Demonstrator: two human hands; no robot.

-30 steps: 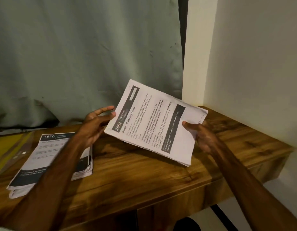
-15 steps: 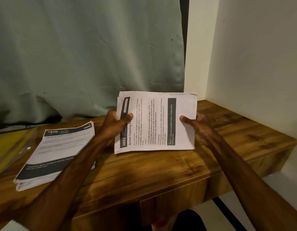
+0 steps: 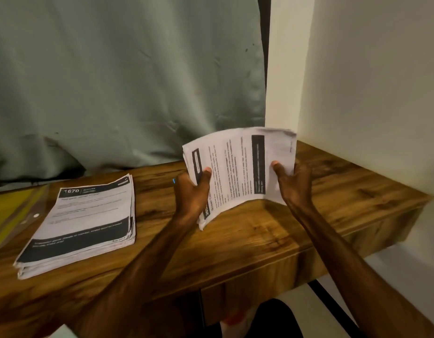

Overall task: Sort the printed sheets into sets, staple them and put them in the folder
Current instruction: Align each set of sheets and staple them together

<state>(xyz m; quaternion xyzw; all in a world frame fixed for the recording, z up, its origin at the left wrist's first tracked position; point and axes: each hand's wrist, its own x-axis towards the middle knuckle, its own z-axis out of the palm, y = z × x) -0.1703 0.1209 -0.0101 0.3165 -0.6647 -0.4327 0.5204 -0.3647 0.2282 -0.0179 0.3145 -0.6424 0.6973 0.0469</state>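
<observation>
Left hand (image 3: pixel 192 191) and right hand (image 3: pixel 292 184) pinch the sheaf (image 3: pixel 235 172) (bowed). Ease your grip; tap edges square on desk (image 3: pixel 259 240).

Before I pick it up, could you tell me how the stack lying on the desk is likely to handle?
The stack is probably floppy: the similar held sheaf bows. Its edges look uneven, so sheets may slide apart when pushed. It is many sheets thick, so likely rather heavy.
</observation>
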